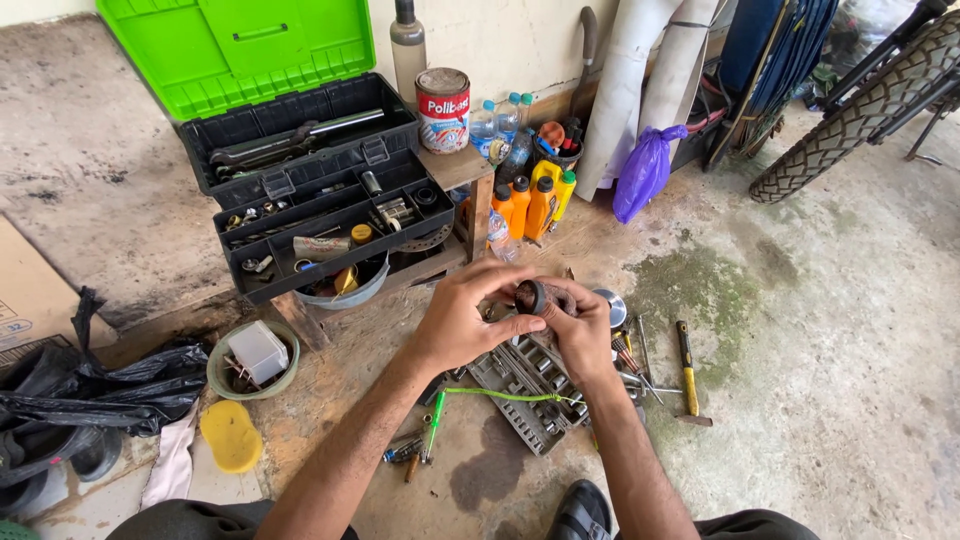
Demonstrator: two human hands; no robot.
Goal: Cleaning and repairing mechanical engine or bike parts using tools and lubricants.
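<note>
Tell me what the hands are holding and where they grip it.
Both hands, left hand and right hand, hold a small dark round ring-like part between them, fingertips pinching its rim from either side.

- Stained concrete floor (850, 330).
- Socket tray (525, 385), hammer (688, 370) and screwdrivers (628, 352) lie on it.
- Yellow sponge (231, 435), bowl (222, 377), black bags (90, 395).
- Orange bottles (530, 205), purple bag (645, 170), tyre (860, 105) stand on it.
</note>
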